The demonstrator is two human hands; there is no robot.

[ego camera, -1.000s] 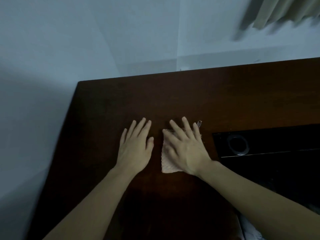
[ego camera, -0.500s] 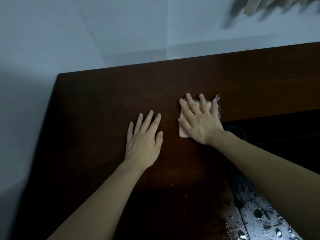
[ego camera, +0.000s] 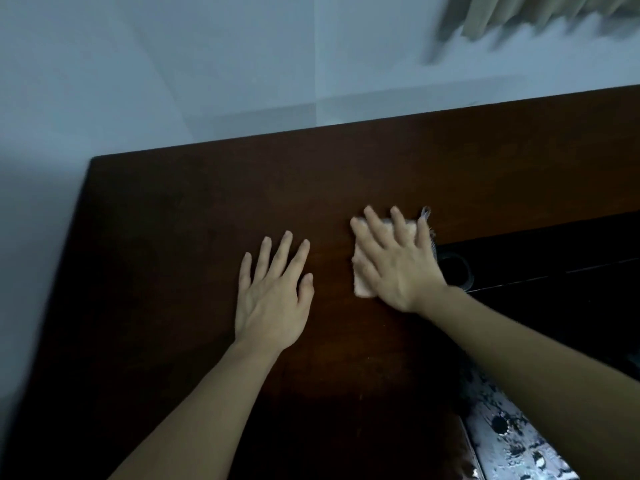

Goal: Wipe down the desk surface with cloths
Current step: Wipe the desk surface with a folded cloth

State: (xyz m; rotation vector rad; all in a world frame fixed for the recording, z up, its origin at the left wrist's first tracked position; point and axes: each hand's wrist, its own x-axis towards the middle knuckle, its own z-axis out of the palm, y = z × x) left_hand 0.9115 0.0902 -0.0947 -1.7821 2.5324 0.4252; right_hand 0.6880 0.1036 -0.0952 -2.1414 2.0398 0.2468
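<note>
Two hands, cloth (ego camera: 362, 285), unmarked desk (ego camera: 194, 216)

No text, label, brand, number or sign can be read anywhere in this dim, blurred view; the dark wooden desk (ego camera: 207, 209) and the pale cloth (ego camera: 362, 285) on it show no legible markings.

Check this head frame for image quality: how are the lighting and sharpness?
Head view: dim, bluish light; the dark desk loses detail toward its near left edge. The curtain at top right is streaked with motion blur. The hands, left and right, and the cloth are slightly soft but legible.
</note>
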